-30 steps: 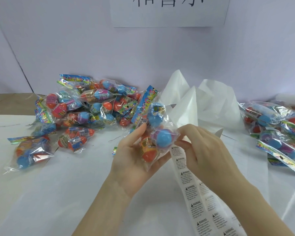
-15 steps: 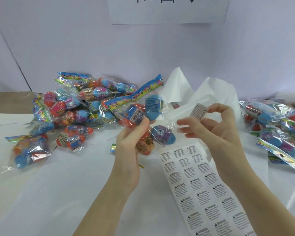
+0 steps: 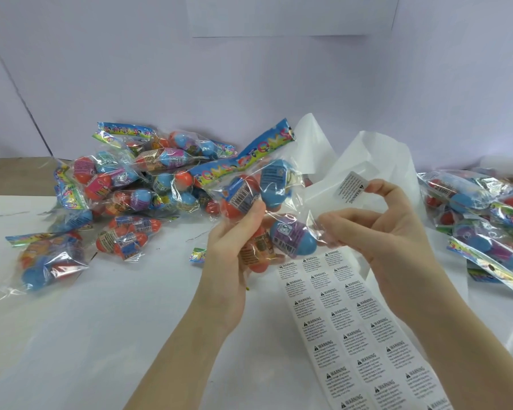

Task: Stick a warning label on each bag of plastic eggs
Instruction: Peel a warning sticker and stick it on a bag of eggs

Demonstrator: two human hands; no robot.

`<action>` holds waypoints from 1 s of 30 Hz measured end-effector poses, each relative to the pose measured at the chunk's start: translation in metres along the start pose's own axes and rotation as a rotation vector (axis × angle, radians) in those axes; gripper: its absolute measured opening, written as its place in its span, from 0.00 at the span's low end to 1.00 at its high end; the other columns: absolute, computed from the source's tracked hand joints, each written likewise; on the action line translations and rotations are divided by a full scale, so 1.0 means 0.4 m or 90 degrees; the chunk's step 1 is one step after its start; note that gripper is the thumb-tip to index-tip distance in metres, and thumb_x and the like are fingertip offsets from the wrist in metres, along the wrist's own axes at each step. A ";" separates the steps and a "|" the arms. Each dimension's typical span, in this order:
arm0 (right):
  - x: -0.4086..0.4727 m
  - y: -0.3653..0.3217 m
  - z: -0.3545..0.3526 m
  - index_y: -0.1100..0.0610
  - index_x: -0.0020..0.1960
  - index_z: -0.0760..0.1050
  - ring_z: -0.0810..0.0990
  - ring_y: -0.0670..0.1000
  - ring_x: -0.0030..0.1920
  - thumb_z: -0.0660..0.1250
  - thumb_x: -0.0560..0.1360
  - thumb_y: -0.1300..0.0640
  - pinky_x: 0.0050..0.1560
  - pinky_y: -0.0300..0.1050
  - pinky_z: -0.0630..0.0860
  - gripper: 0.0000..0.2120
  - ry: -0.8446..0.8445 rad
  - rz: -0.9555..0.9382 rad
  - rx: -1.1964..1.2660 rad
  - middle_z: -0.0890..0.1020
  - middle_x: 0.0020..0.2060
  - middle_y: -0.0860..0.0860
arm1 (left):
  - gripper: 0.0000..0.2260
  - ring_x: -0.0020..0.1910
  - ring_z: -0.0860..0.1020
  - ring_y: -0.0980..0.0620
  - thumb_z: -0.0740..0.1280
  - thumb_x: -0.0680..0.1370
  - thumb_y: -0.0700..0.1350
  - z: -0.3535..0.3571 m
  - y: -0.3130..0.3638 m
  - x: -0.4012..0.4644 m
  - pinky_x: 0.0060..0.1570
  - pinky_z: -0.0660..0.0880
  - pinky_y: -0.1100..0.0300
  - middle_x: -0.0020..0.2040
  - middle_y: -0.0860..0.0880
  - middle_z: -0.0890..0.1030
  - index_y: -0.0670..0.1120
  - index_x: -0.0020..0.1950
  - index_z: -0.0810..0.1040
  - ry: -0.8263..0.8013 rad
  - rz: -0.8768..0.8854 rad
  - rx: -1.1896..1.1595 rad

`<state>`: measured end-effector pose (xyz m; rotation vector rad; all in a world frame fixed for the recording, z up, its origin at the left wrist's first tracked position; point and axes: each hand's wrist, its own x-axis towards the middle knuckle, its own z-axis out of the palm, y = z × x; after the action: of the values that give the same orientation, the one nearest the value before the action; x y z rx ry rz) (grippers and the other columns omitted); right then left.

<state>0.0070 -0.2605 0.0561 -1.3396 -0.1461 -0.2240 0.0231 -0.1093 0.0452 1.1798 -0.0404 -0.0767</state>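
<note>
- Here, the left hand [image 3: 234,241] gripped the bag of plastic eggs [image 3: 261,208] above the tabletop's [image 3: 101,335] middle.
- The right hand [image 3: 376,229] pinched a warning label [image 3: 350,189] beside it.
- The bag looked light, crinkly and slippery; best held around the eggs.

Left hand [image 3: 234,241] fingers curled gripping; right hand [image 3: 376,229] fingers pinching, raised.

Before me the white counter [image 3: 101,335] meets a pale wall [image 3: 249,84]; a paper sign [image 3: 293,16] hangs there; crumpled white paper [image 3: 367,149] lies behind.
</note>
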 end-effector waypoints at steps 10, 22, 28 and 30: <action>-0.004 -0.004 0.006 0.51 0.49 0.61 0.78 0.46 0.28 0.76 0.56 0.67 0.32 0.33 0.72 0.31 0.064 -0.095 -0.026 0.84 0.31 0.51 | 0.09 0.29 0.81 0.49 0.68 0.66 0.47 -0.003 0.002 -0.003 0.27 0.74 0.66 0.37 0.46 0.84 0.45 0.42 0.81 -0.113 -0.010 0.032; -0.015 0.000 0.018 0.28 0.44 0.66 0.74 0.49 0.30 0.68 0.69 0.52 0.37 0.41 0.73 0.19 0.211 -0.277 -0.257 0.70 0.46 0.37 | 0.20 0.39 0.76 0.51 0.74 0.52 0.46 -0.009 -0.005 0.011 0.34 0.73 0.66 0.38 0.47 0.82 0.44 0.42 0.80 -0.029 -0.043 -0.046; -0.019 0.003 0.014 0.35 0.42 0.68 0.72 0.44 0.29 0.68 0.69 0.56 0.34 0.48 0.69 0.16 0.142 -0.301 -0.238 0.75 0.41 0.38 | 0.20 0.35 0.77 0.53 0.72 0.54 0.45 -0.011 -0.006 0.014 0.32 0.74 0.66 0.37 0.48 0.82 0.43 0.44 0.80 0.014 -0.035 -0.039; -0.021 0.005 0.013 0.38 0.43 0.69 0.70 0.43 0.32 0.66 0.67 0.53 0.35 0.38 0.68 0.11 0.103 -0.308 -0.240 0.74 0.37 0.40 | 0.19 0.34 0.78 0.54 0.72 0.54 0.45 -0.012 -0.005 0.013 0.31 0.74 0.67 0.37 0.48 0.82 0.43 0.44 0.80 0.016 -0.026 -0.035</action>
<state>-0.0005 -0.2542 0.0533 -1.6377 -0.3027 -0.7972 0.0286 -0.1062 0.0414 1.1268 0.0073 -0.0986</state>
